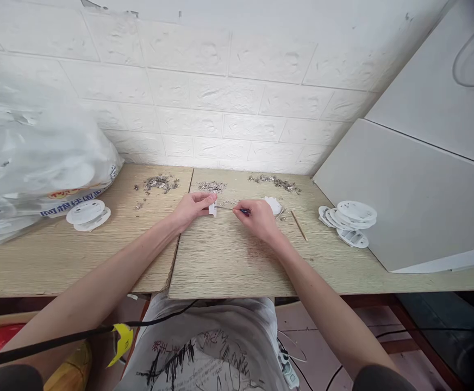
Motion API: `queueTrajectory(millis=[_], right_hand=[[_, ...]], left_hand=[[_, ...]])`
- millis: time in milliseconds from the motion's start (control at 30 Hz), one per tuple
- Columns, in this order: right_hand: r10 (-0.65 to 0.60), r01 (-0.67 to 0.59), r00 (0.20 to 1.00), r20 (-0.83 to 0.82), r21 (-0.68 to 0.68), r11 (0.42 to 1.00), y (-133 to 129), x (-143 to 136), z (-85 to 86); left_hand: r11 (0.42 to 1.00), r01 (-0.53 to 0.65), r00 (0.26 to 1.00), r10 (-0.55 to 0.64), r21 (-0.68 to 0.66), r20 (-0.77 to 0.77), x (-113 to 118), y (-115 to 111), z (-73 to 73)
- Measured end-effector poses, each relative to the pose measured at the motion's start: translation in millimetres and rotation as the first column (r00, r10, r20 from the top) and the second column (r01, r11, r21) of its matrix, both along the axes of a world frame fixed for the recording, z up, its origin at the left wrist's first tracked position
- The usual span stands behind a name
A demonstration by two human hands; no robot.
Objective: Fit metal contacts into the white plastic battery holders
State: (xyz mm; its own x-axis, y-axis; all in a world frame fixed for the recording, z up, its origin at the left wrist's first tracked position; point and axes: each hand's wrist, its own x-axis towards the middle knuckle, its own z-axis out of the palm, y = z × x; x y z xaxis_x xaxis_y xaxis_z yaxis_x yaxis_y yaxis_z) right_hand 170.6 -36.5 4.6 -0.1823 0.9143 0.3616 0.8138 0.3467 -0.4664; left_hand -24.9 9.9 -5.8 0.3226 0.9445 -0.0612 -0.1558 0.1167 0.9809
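Between the fingers and thumb of my left hand (pixel 193 209) is a small white plastic part (pixel 212 208), held up on its edge over the table. My right hand (pixel 257 218) is closed round the dark handle of a screwdriver (pixel 244 211). Its thin metal shaft points left, and the tip meets or nearly meets the white part; I cannot tell which. Just behind the right hand lies a round white plastic piece (pixel 273 205), partly covered by that hand. A thin wooden stick (pixel 299 225) lies to the right of it.
Piles of small metal parts lie along the back: left (pixel 161 183), middle (pixel 211 187) and right (pixel 275 182). White round discs are stacked at left (pixel 88 214) and right (pixel 353 214). A bulging plastic bag (pixel 37 163) stands at left, a grey panel (pixel 424 190) at right. A black cable (pixel 98 331) crosses below.
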Motion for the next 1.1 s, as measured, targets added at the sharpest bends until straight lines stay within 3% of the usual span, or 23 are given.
queueTrajectory(millis=[800,1000,1100], right_hand=[[0.028,-0.028,1.0,0.004,0.013,1.0,2.7,-0.6,-1.3],[0.008,-0.008,0.999,-0.039,-0.007,1.0,7.0,2.7,-0.4],[0.046,-0.051,0.989,-0.143,-0.026,0.998,9.2,8.0,0.2]], left_hand=[[1.0,0.009,1.0,-0.009,-0.001,-0.004,-1.6,4.2,-2.5],[0.995,0.044,0.994,-0.034,-0.095,0.105,-6.8,10.1,-0.9],[0.993,0.034,0.985,-0.014,-0.111,0.171,-7.8,12.6,-0.5]])
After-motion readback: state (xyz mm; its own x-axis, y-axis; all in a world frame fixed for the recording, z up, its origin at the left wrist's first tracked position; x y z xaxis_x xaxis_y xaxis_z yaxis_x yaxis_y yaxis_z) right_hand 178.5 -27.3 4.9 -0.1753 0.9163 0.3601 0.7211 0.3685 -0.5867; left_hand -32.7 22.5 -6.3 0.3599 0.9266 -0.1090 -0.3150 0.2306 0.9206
